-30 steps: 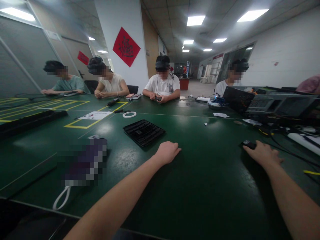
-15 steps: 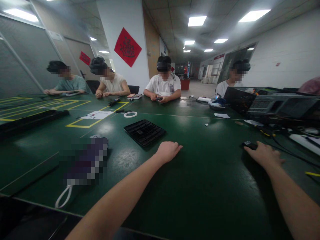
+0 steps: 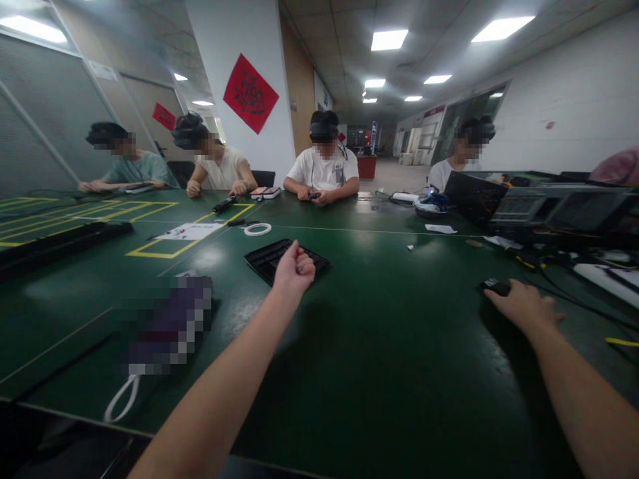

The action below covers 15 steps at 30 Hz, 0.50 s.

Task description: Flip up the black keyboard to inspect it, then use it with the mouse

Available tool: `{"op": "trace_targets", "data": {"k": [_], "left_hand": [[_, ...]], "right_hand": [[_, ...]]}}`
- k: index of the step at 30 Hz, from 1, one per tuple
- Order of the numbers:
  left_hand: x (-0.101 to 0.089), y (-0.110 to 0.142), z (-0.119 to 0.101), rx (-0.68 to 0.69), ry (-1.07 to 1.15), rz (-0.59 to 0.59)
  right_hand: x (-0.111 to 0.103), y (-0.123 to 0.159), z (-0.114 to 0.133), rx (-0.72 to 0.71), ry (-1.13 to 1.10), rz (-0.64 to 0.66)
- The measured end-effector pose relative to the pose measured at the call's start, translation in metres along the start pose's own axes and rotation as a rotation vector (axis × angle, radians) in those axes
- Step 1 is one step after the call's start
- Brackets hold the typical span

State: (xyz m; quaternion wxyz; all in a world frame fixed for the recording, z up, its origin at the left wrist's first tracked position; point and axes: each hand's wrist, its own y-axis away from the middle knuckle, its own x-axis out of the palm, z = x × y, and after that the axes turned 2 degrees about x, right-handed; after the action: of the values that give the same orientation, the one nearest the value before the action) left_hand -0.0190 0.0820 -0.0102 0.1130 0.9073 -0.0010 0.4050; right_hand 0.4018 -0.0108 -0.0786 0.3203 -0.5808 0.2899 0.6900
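Observation:
My left hand is raised over the near right part of a black, square tray-like panel with a ribbed grid, hiding some of it. Its fingers are curled in with the palm side turned partly up; what they hold, if anything, I cannot make out. On the right, my right hand rests low at the table with its fingers bent round a small black object. Pale markings show on that object's exposed end; the rest is under the hand.
A blurred purple object with a white loop strap lies left on the green table. Beyond are a white ring, a paper sheet and yellow tape. Computer equipment and cables stand at right. Several people sit opposite.
My left hand has lifted from the table beside the black panel, moved left and away over it, and turned its palm side up. My right hand stays with the small black object.

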Motion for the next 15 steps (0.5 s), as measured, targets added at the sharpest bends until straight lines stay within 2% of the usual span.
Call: {"op": "trace_targets", "data": {"k": [3, 6, 11, 15], "left_hand": [[-0.009, 0.001, -0.036, 0.028, 0.292, -0.004], [-0.021, -0.001, -0.054, 0.129, 0.329, -0.054], [-0.031, -0.011, -0.058, 0.288, -0.134, -0.369], [-0.036, -0.026, -0.058, 0.379, -0.356, -0.459]], "right_hand": [[-0.002, 0.002, 0.001, 0.021, -0.009, 0.038], [-0.005, 0.005, 0.003, 0.021, -0.016, 0.042], [-0.003, 0.004, 0.003, 0.019, -0.019, 0.049], [0.001, 0.001, 0.001, 0.023, -0.033, 0.005]]}}
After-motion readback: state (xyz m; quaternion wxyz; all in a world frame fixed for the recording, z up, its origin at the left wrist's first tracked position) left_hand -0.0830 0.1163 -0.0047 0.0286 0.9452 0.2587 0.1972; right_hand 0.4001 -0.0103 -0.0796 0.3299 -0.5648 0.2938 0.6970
